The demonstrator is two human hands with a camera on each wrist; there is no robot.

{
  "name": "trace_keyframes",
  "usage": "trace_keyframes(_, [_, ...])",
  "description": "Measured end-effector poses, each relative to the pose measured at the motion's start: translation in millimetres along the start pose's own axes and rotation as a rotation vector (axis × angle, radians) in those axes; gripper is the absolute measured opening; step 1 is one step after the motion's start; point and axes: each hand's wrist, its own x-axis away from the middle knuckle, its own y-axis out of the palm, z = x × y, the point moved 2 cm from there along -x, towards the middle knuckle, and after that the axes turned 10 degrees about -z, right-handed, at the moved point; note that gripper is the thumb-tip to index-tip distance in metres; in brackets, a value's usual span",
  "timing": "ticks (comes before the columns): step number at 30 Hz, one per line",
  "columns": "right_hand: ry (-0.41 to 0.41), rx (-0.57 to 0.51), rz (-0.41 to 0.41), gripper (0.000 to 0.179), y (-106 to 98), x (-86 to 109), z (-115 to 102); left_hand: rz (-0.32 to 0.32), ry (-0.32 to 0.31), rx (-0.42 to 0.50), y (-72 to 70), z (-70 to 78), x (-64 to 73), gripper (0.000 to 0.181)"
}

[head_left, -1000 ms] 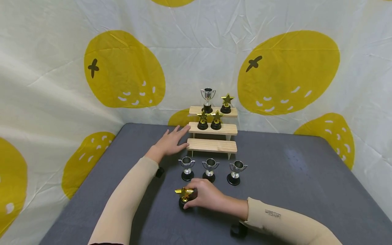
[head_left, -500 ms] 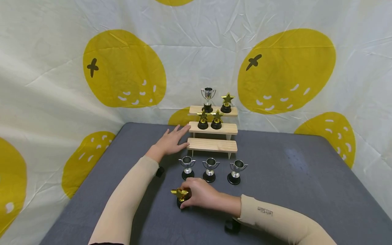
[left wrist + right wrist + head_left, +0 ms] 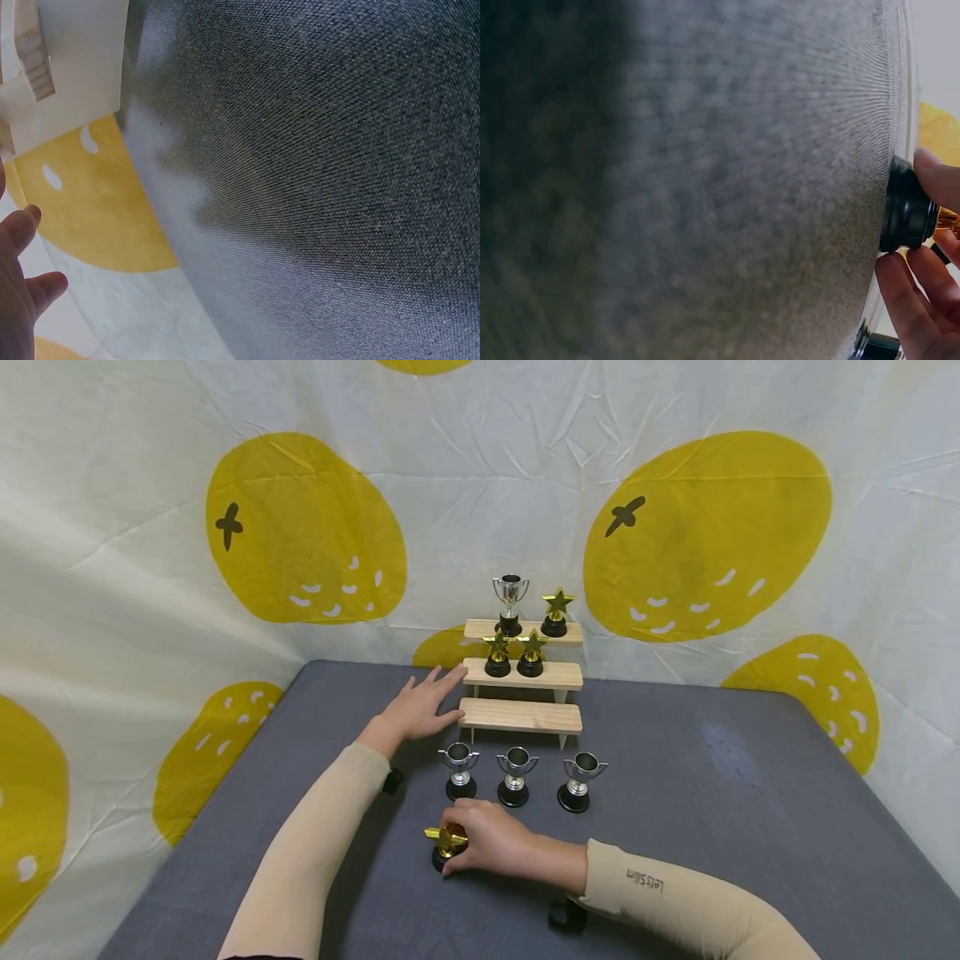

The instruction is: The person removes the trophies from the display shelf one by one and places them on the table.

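My right hand (image 3: 491,837) grips a small gold star trophy (image 3: 447,837) low on the front part of the table. In the right wrist view, thumb and fingers pinch its round black base (image 3: 906,208), which stands right at the cloth. With fingers spread, my left hand (image 3: 414,707) reaches to the left side of a three-step wooden display stand (image 3: 521,717), fingertips at the step ends. Three silver cup trophies (image 3: 516,763) with black bases stand in a row between the stand and my right hand.
On the top step (image 3: 480,630) are a silver cup (image 3: 510,593) and a gold star trophy (image 3: 557,603). Two more star trophies (image 3: 532,647) occupy the middle step. Dark grey cloth covers the table (image 3: 675,810); a white curtain (image 3: 487,460) with yellow fruit prints hangs behind.
My right hand has shifted slightly left along with the star trophy, which is turned a little in its fingers. The left hand stays at the stand.
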Motion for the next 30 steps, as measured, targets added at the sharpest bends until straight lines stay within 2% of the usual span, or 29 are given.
trace_keyframes(9, [-0.034,0.012,-0.057,0.040,-1.8,2.2,1.8,0.000,-0.003,0.003,0.3,0.8,0.8,0.080])
trace_keyframes(14, [-0.037,0.038,-0.059,0.040,-0.8,1.3,2.1,0.004,-0.002,-0.004,1.0,0.1,0.5,0.081])
trace_keyframes(22, [-0.046,0.005,-0.087,0.044,-2.2,1.6,3.7,0.000,0.000,-0.002,0.2,0.3,0.0,0.081])
trace_keyframes(26, [-0.083,-0.016,-0.130,0.050,-8.3,8.0,5.6,0.003,0.003,-0.006,0.7,-0.2,0.1,0.081])
trace_keyframes(30, [-0.084,-0.027,-0.161,0.052,-17.5,19.3,8.8,0.005,0.008,-0.014,1.0,-0.2,-0.1,0.080])
